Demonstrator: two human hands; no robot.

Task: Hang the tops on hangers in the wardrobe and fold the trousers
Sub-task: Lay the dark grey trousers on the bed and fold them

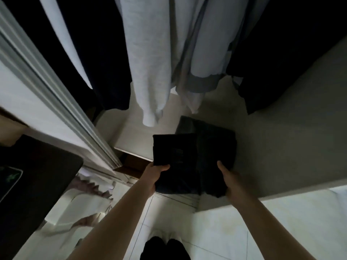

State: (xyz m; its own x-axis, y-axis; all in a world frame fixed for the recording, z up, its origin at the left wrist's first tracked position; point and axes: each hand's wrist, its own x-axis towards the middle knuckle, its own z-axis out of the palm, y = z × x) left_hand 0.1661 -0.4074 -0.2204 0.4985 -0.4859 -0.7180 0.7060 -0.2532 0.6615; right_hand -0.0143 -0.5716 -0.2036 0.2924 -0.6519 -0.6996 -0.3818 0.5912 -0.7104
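**2 hands on folded dark trousers at the wardrobe floor**

At the far left sits a dark flat-topped piece of furniture (37, 181) with a small black device showing a green mark (9, 178) on it. Beside it the white ribbed wardrobe door frame (62, 102) runs diagonally down toward the middle. Above hang the tops: a black garment (105, 59), then a long pale grey sweatshirt (150, 59) with its cuff dangling low, then a light blue top with a darker hem (208, 59), and another black garment (293, 53) at the right.

Below them, the left hand (153, 177) grips the near left corner of a folded black pair of trousers (176, 160), thumb on top and fingers curled under. The bundle lies partly over a second folded dark grey pair (216, 147) resting on the pale wardrobe base (281, 151). The right hand (232, 186) holds the near right edge of the stack, thumb up along the cloth, fingers tucked beneath. White floor tiles (225, 231) show at the bottom.
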